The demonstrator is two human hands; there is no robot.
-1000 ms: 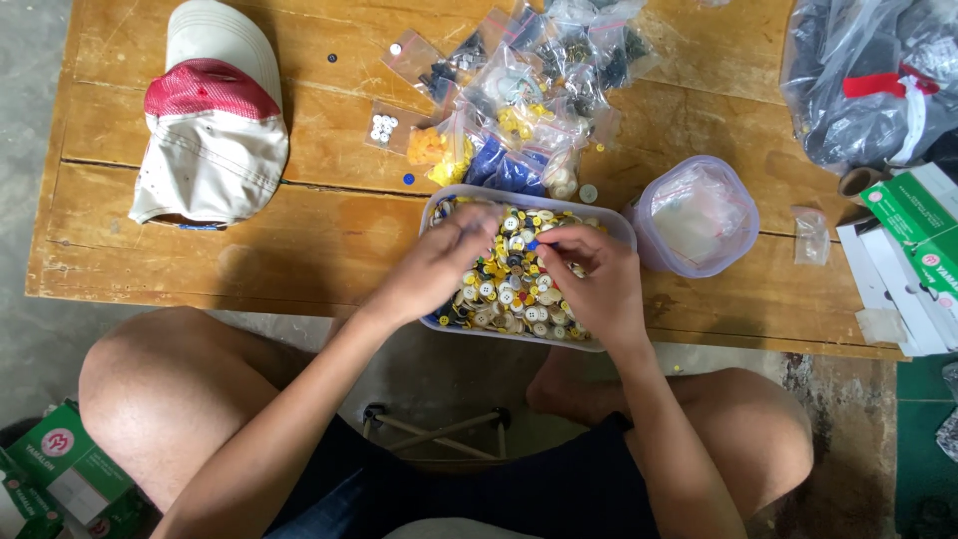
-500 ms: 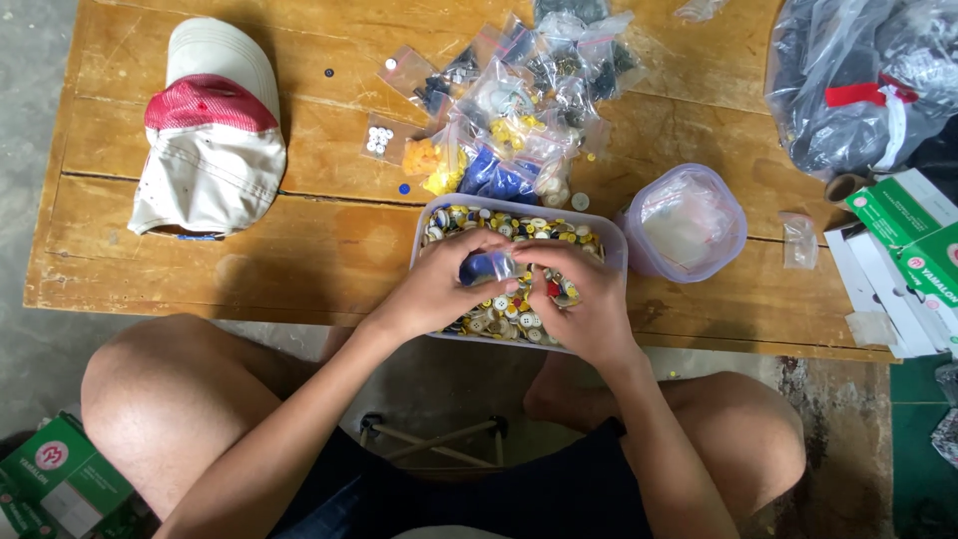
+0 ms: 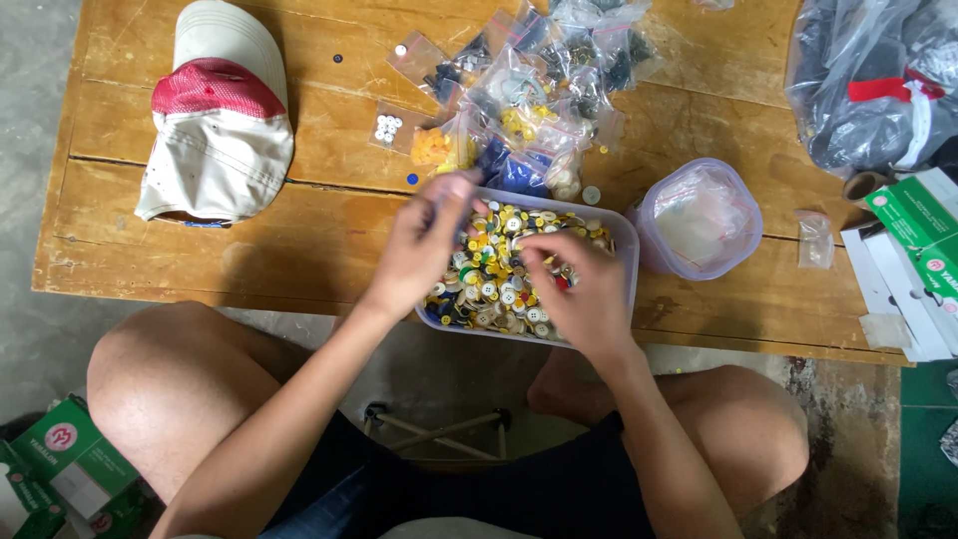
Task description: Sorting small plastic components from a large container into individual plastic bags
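One clear rectangular tub [image 3: 626, 262] sits at the near edge of the wooden table [image 3: 299, 250], full of mixed buttons [image 3: 496, 282], yellow, white and dark, too many to count. Both hands are in it. Left hand [image 3: 424, 248] is raised over the tub's far-left corner, blurred, fingers bunched; can't tell if it's pinching anything. Right hand [image 3: 571, 289] lies palm-down on the buttons, fingers curled into the pile, grip contents hidden. Behind the tub: one heap of small clear zip bags [image 3: 544, 90] with sorted buttons, count unclear. Right of tub, just beside it: one round clear container [image 3: 699, 218] with plastic inside. One white-and-red cap [image 3: 220, 120] at far left. A few loose buttons are scattered on the wood.
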